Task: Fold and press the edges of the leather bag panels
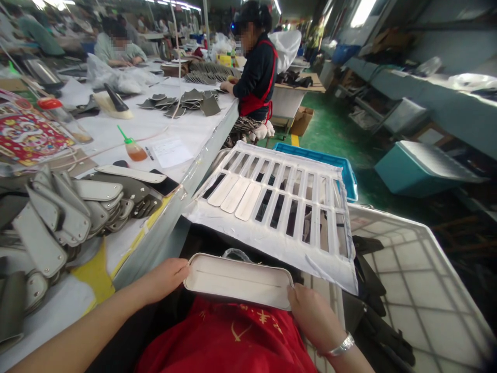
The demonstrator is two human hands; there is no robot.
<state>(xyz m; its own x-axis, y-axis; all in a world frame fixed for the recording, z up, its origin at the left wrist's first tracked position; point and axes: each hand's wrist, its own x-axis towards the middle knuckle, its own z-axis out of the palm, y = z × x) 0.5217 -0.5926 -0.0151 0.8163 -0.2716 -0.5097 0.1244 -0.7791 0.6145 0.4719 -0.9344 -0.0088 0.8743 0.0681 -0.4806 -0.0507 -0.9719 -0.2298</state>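
A white oblong panel (238, 282) with rounded corners, a raised rim and a thin line along its middle spans the space before my red apron. My left hand (169, 278) pinches its left end, while my right hand (313, 313), with a silver band at the wrist, grips the right end. Just beyond it, a white slatted rack (272, 238) lies tilted. Three flat pale strips (234, 196) rest on the rack's left part. To the left, a heap of grey-and-white strap-like pieces (73, 207) with small metal studs covers the table corner.
The white-covered table (155, 134) bears a bottle of amber liquid (135, 150), a paper sheet (171, 151) and grey pieces. A white crate (427, 290) with dark pieces stands at right, a blue crate (351, 178) behind the rack. A co-worker (254, 72) stands at the table's far side.
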